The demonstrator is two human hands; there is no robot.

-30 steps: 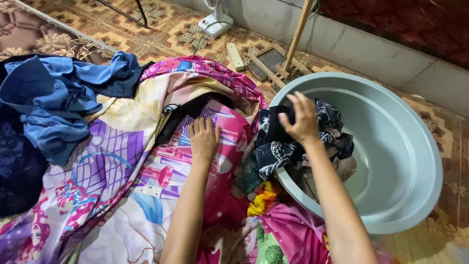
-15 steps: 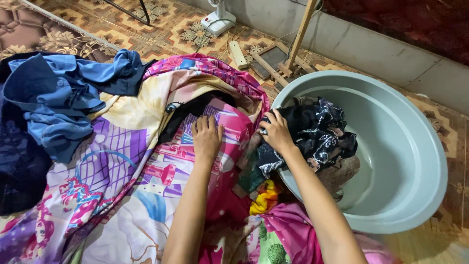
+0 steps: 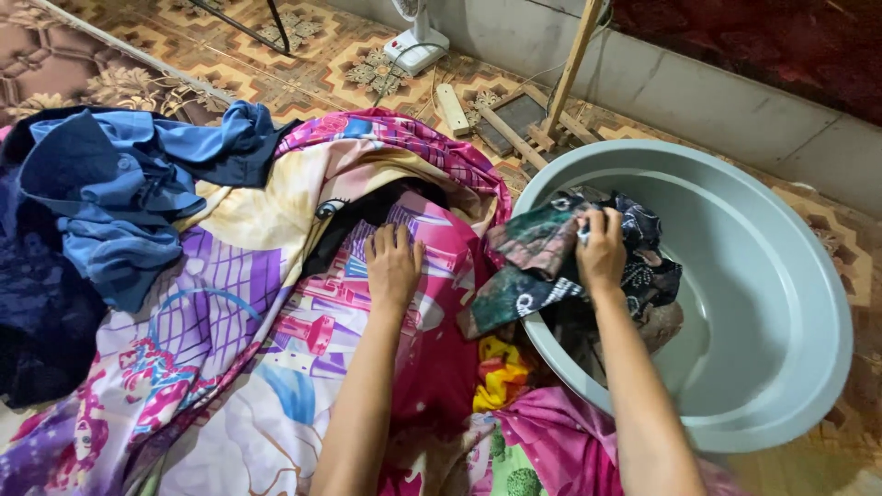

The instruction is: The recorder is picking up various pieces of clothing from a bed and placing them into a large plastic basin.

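Observation:
My left hand (image 3: 393, 264) lies flat, palm down, on a large pink, purple and cream printed sheet (image 3: 239, 340) spread over the floor. My right hand (image 3: 602, 250) grips a dark patterned garment (image 3: 537, 266) that hangs over the near rim of a big grey-green plastic basin (image 3: 781, 303). Part of the garment drapes outside the basin, over the sheet. More cloth lies inside the basin under the garment. A yellow and red piece of fabric (image 3: 501, 372) shows between my arms.
A heap of blue and navy clothes (image 3: 101, 220) lies at the left. Behind the basin stand a wooden frame (image 3: 551, 101), a white fan base with its cord (image 3: 415, 48) and a grey wall ledge (image 3: 698, 92). Patterned tiles cover the floor.
My right hand with the dark garment moved from inside the basin toward its near rim, then slightly back. My left hand stayed flat on the sheet.

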